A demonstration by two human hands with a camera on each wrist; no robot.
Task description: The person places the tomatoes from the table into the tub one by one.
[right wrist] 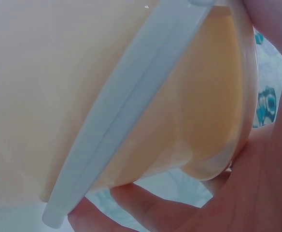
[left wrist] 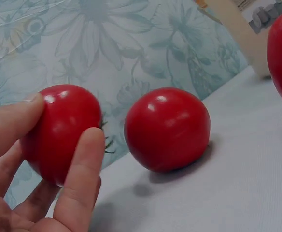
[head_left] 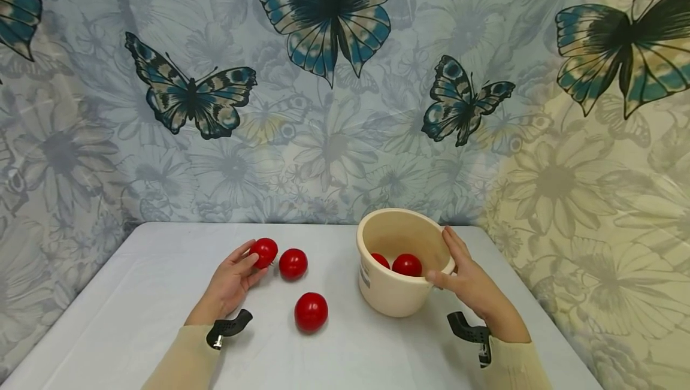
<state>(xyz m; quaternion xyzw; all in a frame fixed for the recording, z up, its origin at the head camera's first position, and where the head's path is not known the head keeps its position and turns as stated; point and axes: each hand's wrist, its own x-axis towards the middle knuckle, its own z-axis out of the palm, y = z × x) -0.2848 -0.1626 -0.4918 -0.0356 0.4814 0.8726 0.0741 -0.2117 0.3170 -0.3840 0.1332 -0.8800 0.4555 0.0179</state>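
Note:
My left hand pinches a red tomato between thumb and fingers; green sepals show at its side in the left wrist view. Just right of it a second tomato lies on the table, and a third tomato sits nearer the front. My right hand grips the right side of a cream bucket, thumb over the rim and fingers along the outside. The bucket's rim slopes down toward that hand. Two tomatoes show inside, one round and one partly hidden.
A white cloth covers the table. The bucket's pale handle crosses the right wrist view. Behind the table hangs a butterfly-patterned fabric, which also runs along both sides. Black straps sit on the wrists.

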